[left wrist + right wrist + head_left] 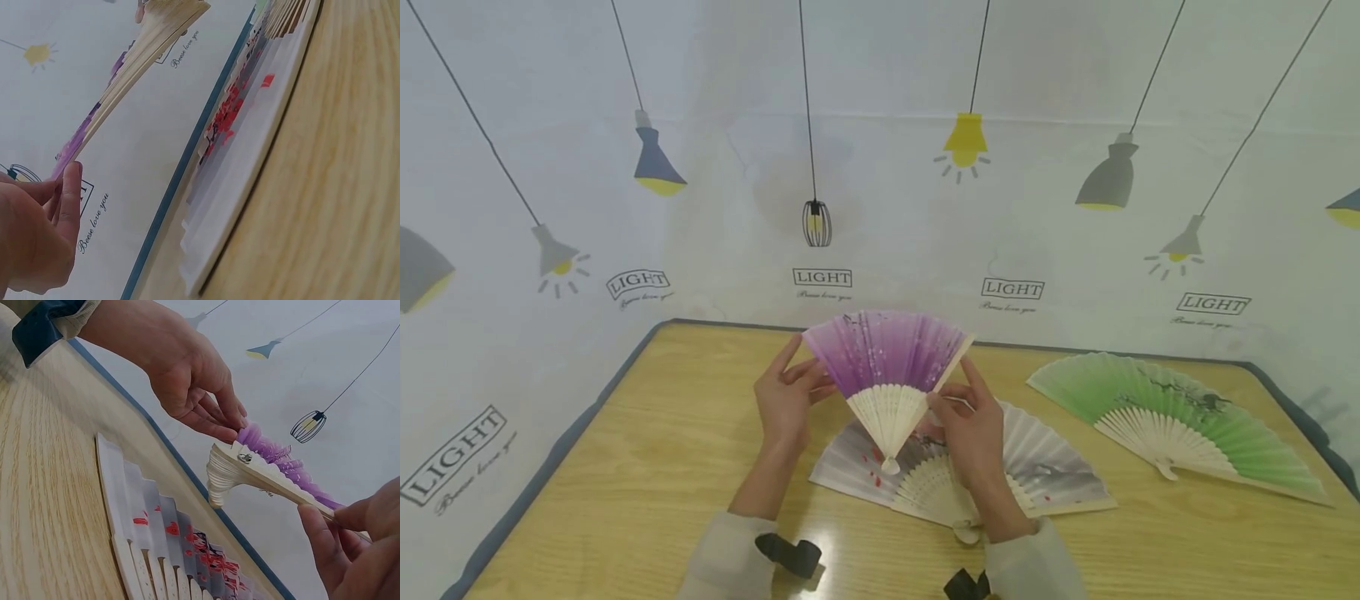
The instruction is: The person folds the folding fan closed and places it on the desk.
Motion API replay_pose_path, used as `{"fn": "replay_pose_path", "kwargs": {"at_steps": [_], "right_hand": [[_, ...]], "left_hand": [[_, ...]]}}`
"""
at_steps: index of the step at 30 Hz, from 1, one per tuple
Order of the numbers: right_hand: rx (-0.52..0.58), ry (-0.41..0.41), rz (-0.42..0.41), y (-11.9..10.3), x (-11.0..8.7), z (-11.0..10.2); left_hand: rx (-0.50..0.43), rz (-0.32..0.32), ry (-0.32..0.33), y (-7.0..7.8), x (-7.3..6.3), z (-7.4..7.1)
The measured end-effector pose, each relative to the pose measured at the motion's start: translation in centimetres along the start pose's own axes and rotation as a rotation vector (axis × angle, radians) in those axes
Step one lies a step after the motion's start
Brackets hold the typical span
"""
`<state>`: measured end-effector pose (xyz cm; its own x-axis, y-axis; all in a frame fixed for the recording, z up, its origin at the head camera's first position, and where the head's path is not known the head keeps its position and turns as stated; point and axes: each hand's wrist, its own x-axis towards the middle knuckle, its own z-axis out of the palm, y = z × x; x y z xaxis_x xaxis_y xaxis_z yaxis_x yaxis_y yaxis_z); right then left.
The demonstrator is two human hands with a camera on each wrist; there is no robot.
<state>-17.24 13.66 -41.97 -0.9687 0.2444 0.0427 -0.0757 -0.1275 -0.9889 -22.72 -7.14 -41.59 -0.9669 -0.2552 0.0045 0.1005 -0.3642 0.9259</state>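
A partly spread purple folding fan (895,354) with pale ribs is held up above the table, its pivot end pointing down. My left hand (786,400) pinches its left edge between thumb and fingers, as the left wrist view also shows with the hand (37,237) at lower left. On the other side, my right hand (973,433) grips the right outer stick. In the right wrist view, the right hand (362,550) pinches that stick near the purple cloth. Beneath the hands lies a grey-white folding fan (1052,467) with red blossoms, spread on the table and partly covered by my right forearm.
A green folding fan (1247,425) lies spread at the right of the wooden table (655,417). A pale cloth (895,267) printed with lamps and lettering stands behind and along the sides. Dark straps (790,554) are at both wrists.
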Motion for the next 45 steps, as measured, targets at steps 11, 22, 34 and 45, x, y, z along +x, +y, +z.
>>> {"fn": "replay_pose_path", "kwargs": {"at_steps": [11,22,34,45], "right_hand": [[-0.023,-0.078,0.034,-0.13,-0.62,-0.34],[-0.039,-0.159,0.001,0.06,-0.64,-0.22],[-0.047,-0.224,-0.006,-0.35,-0.33,-0.11],[-0.087,-0.262,0.004,-0.29,-0.24,0.16]], "left_hand": [[0.056,-0.040,-0.084,-0.30,-0.42,0.45],[0.078,-0.021,-0.119,-0.38,-0.70,0.34],[0.056,-0.050,-0.161,0.03,-0.57,0.51],[0.051,-0.083,-0.191,0.11,-0.52,0.64]]}}
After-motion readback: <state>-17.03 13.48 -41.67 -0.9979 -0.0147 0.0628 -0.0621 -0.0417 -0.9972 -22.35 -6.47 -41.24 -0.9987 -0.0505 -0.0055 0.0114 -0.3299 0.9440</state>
